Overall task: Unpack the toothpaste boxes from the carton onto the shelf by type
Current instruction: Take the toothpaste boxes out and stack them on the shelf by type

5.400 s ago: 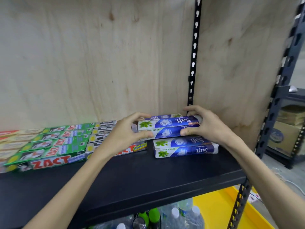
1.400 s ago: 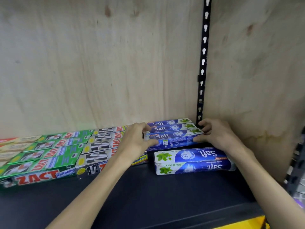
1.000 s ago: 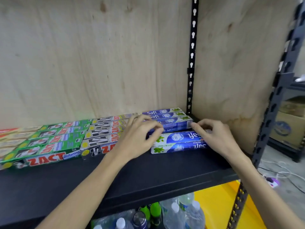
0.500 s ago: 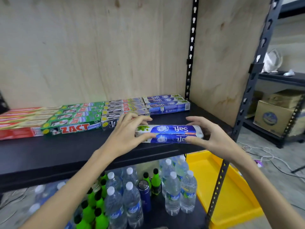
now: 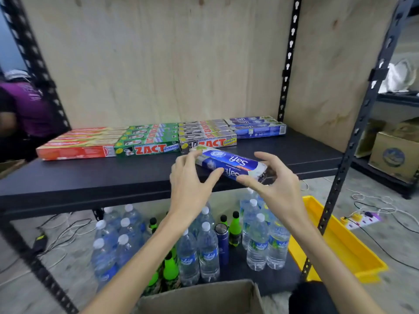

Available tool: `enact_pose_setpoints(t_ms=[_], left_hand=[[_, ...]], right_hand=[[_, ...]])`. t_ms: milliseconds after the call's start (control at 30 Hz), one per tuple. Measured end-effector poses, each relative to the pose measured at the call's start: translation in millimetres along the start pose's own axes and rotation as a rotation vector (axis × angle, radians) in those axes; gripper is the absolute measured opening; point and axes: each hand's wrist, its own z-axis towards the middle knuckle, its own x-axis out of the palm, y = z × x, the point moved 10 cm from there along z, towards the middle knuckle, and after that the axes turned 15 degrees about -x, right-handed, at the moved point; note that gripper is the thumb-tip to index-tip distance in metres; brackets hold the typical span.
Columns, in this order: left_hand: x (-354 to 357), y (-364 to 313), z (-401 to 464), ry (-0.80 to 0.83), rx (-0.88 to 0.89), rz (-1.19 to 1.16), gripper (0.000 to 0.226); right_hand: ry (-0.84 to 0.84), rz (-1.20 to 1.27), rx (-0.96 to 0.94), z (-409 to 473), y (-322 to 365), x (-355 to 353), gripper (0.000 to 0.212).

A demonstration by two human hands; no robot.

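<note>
Both hands hold a pair of blue Safi toothpaste boxes [image 5: 229, 165], tilted, just above the front edge of the black shelf [image 5: 90, 177]. My left hand [image 5: 190, 189] pinches their left end and my right hand [image 5: 276, 189] grips the right end. At the back of the shelf lie rows by type: red boxes [image 5: 77, 143], green ZACT whitening boxes [image 5: 147, 141], grey ZACT smokers boxes [image 5: 208, 137] and a stack of blue Safi boxes [image 5: 258, 129] at the far right. The open cardboard carton [image 5: 199, 298] is at the bottom edge; its inside is hidden.
Water bottles and green bottles [image 5: 204, 245] crowd the lower shelf. A yellow tray [image 5: 340, 245] lies on the floor at right, with cables and a power strip beyond it. Black uprights frame the shelf. A person in purple [image 5: 27, 107] is at far left. A cardboard box [image 5: 394, 155] sits at right.
Both hands set one Safi pair onto the back stack, then lifted the front pair off the shelf and drew it toward me, now tilted. My head pulled back and down.
</note>
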Motion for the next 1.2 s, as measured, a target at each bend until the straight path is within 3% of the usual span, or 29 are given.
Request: enact_pose_setpoints(t_ms=[133,300,367,467,567,700,867,967,1100,1200], left_hand=[[3,-3,-16,0.098,-0.025,-0.131,0.050],[-16,-10,-32,0.182,0.007,-0.206,0.015],[-20,-6,-32,0.230,-0.007,-0.171,0.030],[-25,7,-18,0.240,0.013,-0.026,0.076],[-31,16,2,0.283,0.044,0.078,0.084],[-29,30,33,0.496,0.022,0.163,0.086],[-11,24,55,0.773,0.011,0.191,0.085],[6,19,68,0.739,0.024,0.196,0.085],[31,7,83,0.528,0.057,0.093,0.084],[55,-17,81,0.417,0.097,0.018,0.072]], right_hand=[[0.010,0.085,0.009,-14,19,21,0.049],[0.064,0.194,-0.008,-18,36,45,0.032],[0.087,0.271,0.005,-19,41,56,0.031],[0.117,0.298,0.006,-14,43,64,0.035],[0.091,0.120,-0.055,4,32,57,0.031],[0.209,-0.242,-0.077,37,1,55,0.064],[0.446,-0.385,-0.059,73,-27,62,0.102],[0.463,-0.402,-0.050,86,-47,43,0.101],[0.393,-0.403,-0.047,92,-73,2,0.086],[0.367,-0.402,-0.005,97,-96,-33,0.081]])
